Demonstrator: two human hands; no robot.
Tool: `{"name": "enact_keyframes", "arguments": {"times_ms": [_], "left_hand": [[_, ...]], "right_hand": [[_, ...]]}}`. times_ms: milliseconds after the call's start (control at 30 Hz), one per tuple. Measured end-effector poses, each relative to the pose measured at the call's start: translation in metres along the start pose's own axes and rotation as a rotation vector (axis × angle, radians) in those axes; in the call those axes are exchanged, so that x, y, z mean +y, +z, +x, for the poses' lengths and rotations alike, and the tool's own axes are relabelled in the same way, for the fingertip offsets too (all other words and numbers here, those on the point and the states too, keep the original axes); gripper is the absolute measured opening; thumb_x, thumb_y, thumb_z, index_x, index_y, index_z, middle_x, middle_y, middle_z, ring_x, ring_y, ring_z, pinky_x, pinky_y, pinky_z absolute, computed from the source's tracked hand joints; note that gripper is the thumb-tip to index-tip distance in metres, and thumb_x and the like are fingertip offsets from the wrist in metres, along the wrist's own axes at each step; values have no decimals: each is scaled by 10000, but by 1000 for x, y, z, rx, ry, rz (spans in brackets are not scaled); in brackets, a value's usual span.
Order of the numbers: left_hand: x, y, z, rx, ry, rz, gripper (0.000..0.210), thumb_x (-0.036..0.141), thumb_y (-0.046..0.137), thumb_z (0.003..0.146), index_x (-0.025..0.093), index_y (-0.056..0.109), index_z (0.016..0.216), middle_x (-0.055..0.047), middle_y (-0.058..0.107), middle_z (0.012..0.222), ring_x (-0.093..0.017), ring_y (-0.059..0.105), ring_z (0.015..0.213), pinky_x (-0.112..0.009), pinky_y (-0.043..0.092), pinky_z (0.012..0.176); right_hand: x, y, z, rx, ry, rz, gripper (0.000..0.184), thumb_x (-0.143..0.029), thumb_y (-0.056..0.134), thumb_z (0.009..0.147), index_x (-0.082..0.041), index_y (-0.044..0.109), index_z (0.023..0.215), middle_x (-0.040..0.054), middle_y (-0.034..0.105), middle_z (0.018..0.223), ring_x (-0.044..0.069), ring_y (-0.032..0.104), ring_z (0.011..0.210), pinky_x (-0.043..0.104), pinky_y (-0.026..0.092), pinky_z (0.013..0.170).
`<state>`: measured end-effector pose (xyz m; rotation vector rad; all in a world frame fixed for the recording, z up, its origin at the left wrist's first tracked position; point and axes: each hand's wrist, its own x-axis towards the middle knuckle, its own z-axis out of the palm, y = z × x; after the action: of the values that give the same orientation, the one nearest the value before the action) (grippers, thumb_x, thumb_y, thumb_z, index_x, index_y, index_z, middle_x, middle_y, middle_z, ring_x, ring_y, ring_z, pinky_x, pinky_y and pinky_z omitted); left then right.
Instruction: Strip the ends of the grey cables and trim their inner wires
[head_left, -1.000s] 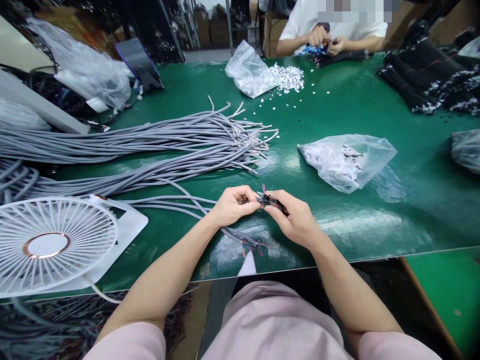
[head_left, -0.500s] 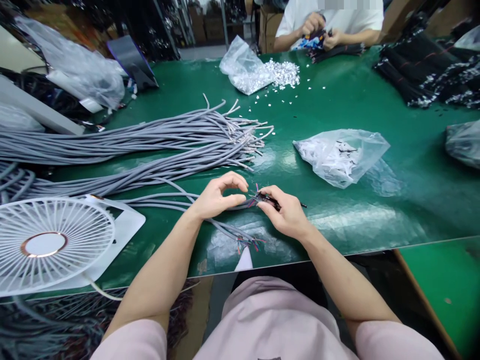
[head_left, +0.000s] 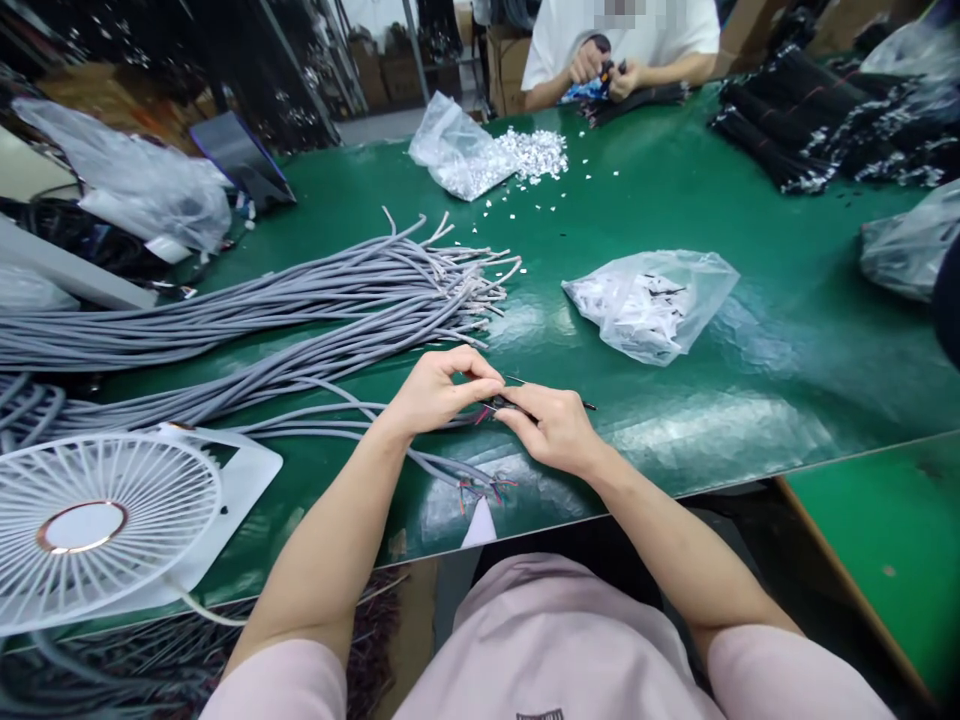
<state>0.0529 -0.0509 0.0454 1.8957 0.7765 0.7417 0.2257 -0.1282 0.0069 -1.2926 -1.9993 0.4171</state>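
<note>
A hand could pass over the table [head_left: 802, 330] to the right of the bag of white pieces [head_left: 649, 305], or between it and the grey cables [head_left: 352, 310]. Those cables obstruct the left, the white fan [head_left: 82, 527] the near left, black bundles [head_left: 787, 125] the far right.

I count one fan [head_left: 82, 527] and seemingly two grey cable bundles [head_left: 300, 290].

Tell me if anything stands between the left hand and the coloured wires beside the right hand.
Nothing visible does. The left hand is close to the coloured wires, beside the right hand, which grips a dark item. The bag of white pieces lies off beyond the right hand. What the hands cover is hidden.
</note>
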Motion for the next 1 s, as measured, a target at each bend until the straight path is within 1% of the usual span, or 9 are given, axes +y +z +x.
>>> {"name": "enact_keyframes", "arguments": {"times_ms": [167,433,500,600,700,800,867,933,1000], "left_hand": [[-5,3,-1,30,-97,-74,243,376,726,706,134,713,703,-59,671,698,-146,575,655,-267,443,644],[-10,5,1,33,-170,-175,247,363,748,678,122,697,696,-50,676,688,-141,584,649,-260,458,646],[-11,4,2,67,-186,-209,258,367,768,651,123,690,681,-38,671,673,-133,581,637,-258,464,650],[-15,0,5,185,-196,-293,275,376,788,622,126,679,661,-23,661,657,-122,581,631,-260,478,674],[-21,1,7,304,-201,-393,272,372,794,612,133,677,668,-16,658,663,-112,581,628,-247,482,672],[-23,15,5,313,-197,-461,253,361,789,625,142,685,698,-15,667,680,-115,589,638,-243,487,673],[-21,27,2,286,-189,-477,249,365,786,635,147,690,710,-20,675,693,-125,599,654,-250,492,684],[-17,34,-2,255,-182,-473,260,388,772,655,151,699,732,-32,685,713,-138,610,674,-262,496,700],[-10,32,-4,227,-167,-433,278,412,723,712,158,717,825,-47,702,769,-154,629,718,-276,499,734]], "right_hand": [[1,-1,0,8,-7,11,279,-337,496,912,-163,693,1005,60,713,809,144,617,658,253,432,627],[1,1,-1,-28,18,29,255,-324,499,908,-181,704,962,66,732,877,167,668,766,263,475,706],[2,0,-2,-55,21,41,247,-307,495,910,-185,706,951,62,735,908,169,676,803,264,482,731],[5,-8,-1,-81,42,60,238,-315,521,897,-193,688,1014,59,726,984,180,674,860,275,484,744],[5,-18,2,65,146,81,335,-426,639,809,-198,661,1054,46,720,922,166,652,736,268,472,669],[-4,-19,5,214,194,75,316,-471,672,769,-199,665,930,21,695,780,138,594,614,253,434,599],[-12,-15,6,192,135,53,211,-401,598,841,-197,653,839,22,680,745,135,587,622,246,421,594],[-13,-16,7,162,69,16,186,-314,527,882,-194,636,791,23,666,726,132,585,633,239,417,596],[-4,-29,7,212,75,-57,188,-286,511,881,-196,631,767,22,650,698,132,575,617,241,414,588]]}}
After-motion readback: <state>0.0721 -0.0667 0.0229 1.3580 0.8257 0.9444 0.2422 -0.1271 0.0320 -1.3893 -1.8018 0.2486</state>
